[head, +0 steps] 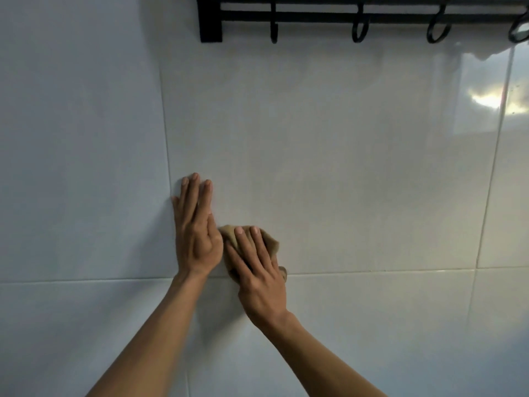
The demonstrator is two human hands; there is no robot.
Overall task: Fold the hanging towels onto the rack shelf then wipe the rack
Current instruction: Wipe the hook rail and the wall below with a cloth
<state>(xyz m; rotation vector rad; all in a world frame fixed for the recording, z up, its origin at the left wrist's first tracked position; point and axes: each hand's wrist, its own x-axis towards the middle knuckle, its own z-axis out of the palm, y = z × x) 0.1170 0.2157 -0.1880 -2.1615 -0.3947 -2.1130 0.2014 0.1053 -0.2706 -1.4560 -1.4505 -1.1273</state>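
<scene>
A glossy pale tiled wall (343, 167) carries everything here. A black rack (211, 21) with hooks is fixed along its top edge. Lower down, a crumpled tan cloth (272, 245) lies pressed against the tiles, just above a horizontal grout line.

No readable text or labels anywhere.

Crumpled tan cloth (270, 244) pressed against wall tile, well below black rack (357, 17).
</scene>
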